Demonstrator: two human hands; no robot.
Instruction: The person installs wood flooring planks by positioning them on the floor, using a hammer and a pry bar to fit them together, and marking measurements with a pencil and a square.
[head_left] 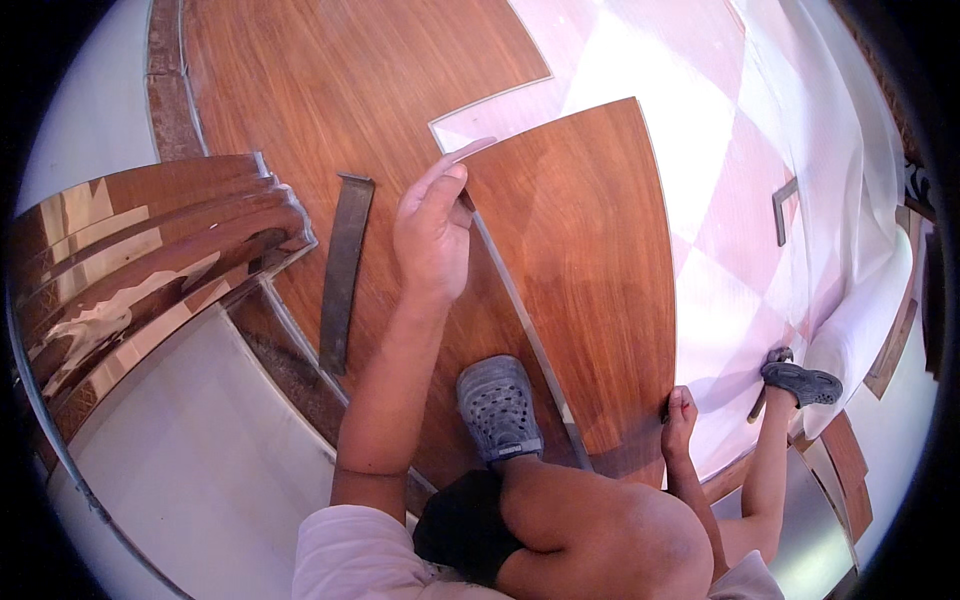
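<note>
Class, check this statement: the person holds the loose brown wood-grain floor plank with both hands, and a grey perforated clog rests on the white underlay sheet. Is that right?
Not quite. In the head view the grey perforated clog rests on the laid brown wood-grain flooring, not on the white underlay sheet. The left hand and right hand do hold the loose brown wood-grain floor plank.

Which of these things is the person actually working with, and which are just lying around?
In use: plank, held by left hand and right hand; laid floor; white underlay.
Lying about: dark bar, plank stack, tool by foot.

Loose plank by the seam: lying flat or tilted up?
Tilted. The loose plank has its seam edge lifted by the left hand; the right hand grips its near corner.
</note>
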